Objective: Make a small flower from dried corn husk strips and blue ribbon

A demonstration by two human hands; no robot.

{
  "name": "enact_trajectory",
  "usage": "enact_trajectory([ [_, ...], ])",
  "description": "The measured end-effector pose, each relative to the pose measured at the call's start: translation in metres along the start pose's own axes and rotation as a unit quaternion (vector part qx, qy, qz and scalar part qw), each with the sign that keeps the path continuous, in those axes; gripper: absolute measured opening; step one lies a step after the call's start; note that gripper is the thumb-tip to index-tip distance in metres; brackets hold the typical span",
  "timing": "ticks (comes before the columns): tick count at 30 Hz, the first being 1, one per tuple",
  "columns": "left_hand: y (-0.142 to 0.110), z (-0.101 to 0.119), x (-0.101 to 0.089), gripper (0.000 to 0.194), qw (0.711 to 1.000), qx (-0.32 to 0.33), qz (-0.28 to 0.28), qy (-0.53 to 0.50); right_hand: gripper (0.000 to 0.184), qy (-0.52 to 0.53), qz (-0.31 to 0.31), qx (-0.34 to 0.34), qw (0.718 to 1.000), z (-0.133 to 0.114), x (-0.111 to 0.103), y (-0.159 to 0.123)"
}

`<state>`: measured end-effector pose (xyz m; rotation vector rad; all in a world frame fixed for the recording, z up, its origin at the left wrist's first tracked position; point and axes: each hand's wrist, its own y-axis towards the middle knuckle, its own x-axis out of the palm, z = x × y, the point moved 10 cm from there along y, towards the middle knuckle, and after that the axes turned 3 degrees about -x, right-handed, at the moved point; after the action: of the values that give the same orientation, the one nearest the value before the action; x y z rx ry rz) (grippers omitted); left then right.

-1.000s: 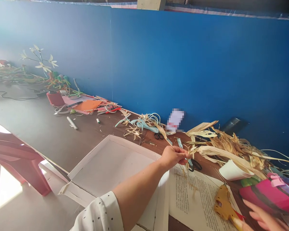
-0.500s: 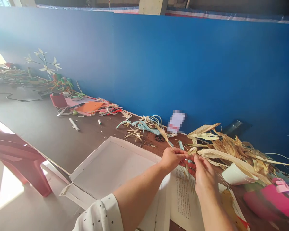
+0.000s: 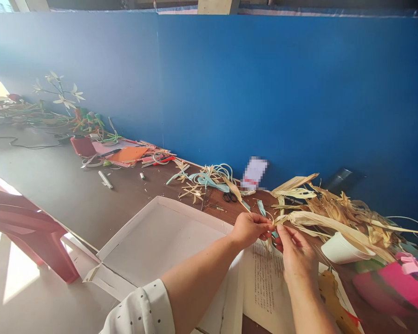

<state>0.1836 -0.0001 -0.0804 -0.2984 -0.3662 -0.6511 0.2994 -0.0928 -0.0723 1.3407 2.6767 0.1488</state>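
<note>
My left hand [image 3: 250,228] and my right hand [image 3: 296,255] meet above a printed book page [image 3: 264,287], both pinching a small dried husk piece [image 3: 272,232] between their fingertips. The husk strips hang down a little from the pinch. A heap of dried corn husks [image 3: 337,213] lies just right of my hands, against the blue wall. Black-handled scissors [image 3: 230,196] rest on the brown table behind my left hand. A yellow glue gun [image 3: 334,297] lies under my right forearm.
A flat white cardboard tray [image 3: 160,236] lies left of the page. A white paper cup [image 3: 341,249] and pink material [image 3: 397,283] sit at the right. Coloured paper, strips and husk flowers [image 3: 125,153] line the wall. A red plastic chair [image 3: 24,222] stands at the left.
One second ago only my left hand held the husk piece; my right hand came up from the lower right near the glue gun and now pinches it too.
</note>
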Motion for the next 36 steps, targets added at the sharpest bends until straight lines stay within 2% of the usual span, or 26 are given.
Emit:
enact_trajectory([
  [5,0.003,-0.002,0.001,0.008,1.000,0.010,-0.008,-0.003,0.049,-0.019,0.013,0.012,1.000,0.001,-0.004,0.001],
  [8,0.002,-0.002,0.001,0.004,1.000,0.011,-0.006,0.002,0.047,-0.025,0.013,0.018,0.999,0.003,-0.005,0.001],
  [18,-0.001,0.000,0.002,0.004,0.999,0.018,-0.010,0.024,0.039,-0.067,0.005,-0.015,0.998,-0.003,-0.007,0.003],
  [27,-0.001,0.002,0.002,0.007,0.997,0.040,-0.010,0.060,0.040,-0.045,0.030,0.011,0.998,0.004,-0.013,0.004],
  [36,0.001,0.002,0.001,0.013,0.995,0.063,-0.012,0.074,0.036,-0.020,0.028,0.020,0.999,0.007,-0.011,0.002],
])
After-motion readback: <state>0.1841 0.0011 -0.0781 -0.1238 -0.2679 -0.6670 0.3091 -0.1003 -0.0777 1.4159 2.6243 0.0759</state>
